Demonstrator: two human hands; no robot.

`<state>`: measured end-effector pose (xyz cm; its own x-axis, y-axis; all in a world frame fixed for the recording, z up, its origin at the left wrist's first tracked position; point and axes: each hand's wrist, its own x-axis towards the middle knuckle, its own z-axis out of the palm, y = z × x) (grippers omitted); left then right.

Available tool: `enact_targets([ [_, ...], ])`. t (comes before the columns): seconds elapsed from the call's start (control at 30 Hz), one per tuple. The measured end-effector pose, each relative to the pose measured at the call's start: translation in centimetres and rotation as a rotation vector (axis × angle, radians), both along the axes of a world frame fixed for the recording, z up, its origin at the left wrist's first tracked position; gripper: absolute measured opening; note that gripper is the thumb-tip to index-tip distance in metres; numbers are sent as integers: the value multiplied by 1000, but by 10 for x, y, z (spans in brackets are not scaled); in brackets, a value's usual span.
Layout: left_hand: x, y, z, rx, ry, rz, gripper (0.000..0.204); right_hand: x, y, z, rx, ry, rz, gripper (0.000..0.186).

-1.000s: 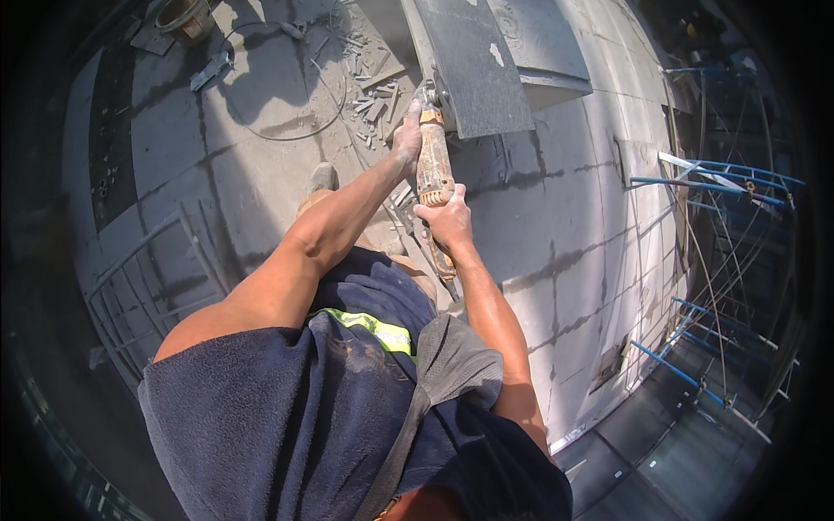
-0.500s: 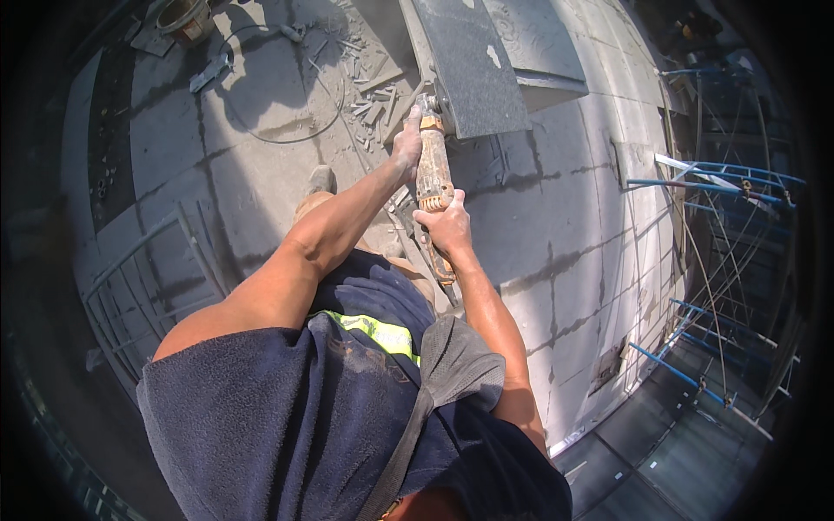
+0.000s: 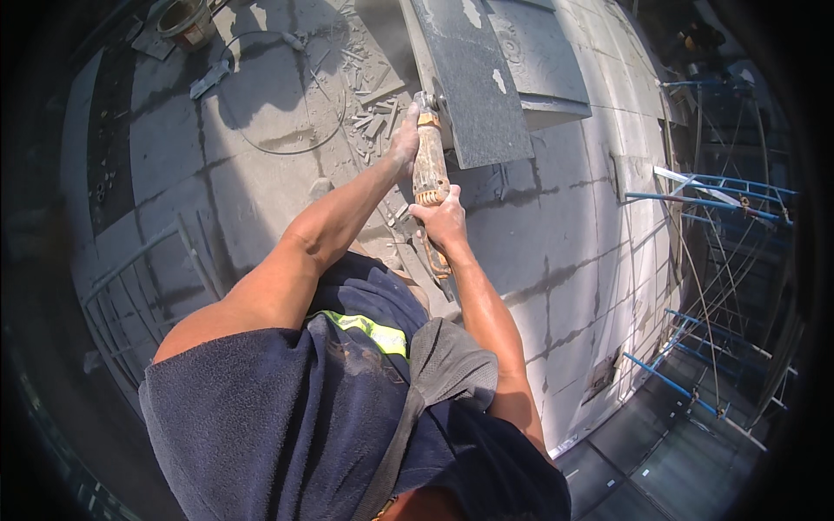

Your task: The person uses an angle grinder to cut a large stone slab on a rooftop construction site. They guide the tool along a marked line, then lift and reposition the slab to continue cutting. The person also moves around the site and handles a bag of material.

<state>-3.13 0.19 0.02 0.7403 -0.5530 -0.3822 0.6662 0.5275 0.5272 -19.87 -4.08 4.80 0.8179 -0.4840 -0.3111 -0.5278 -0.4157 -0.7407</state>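
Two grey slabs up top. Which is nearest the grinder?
The left slab, with pale irregular patches; its left edge is beside the head of the grinder. The right slab, with curved surface marks, sits farther away.

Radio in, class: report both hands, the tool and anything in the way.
Left grip at front of grinder, right grip at rear. Grinder head at left edge of dark slab, contact unclear. Loose scraps on floor, left of slab.
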Motion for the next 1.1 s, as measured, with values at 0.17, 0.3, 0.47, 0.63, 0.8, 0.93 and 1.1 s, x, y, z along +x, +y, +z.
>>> enact_targets([
  [0.17,20,-2,-4,-9,23,15,54,16,9,27,89,-11,-2,61],
  [0.3,25,-2,4,-14,74,-10,51,25,6,25,68,6,-6,61],
  [0.47,23,-5,11,57,67,26,57,26,3,20,91,-34,-24,60],
  [0.63,8,3,12,0,64,-9,51,9,10,32,108,4,-20,59],
  [0.8,-1,4,19,43,67,46,49,5,5,17,55,26,-12,66],
  [0.93,15,-1,5,-1,84,15,48,16,0,8,1,19,10,70],
  [1.1,34,-8,-8,29,49,-12,61,30,-3,3,-14,33,5,71],
])
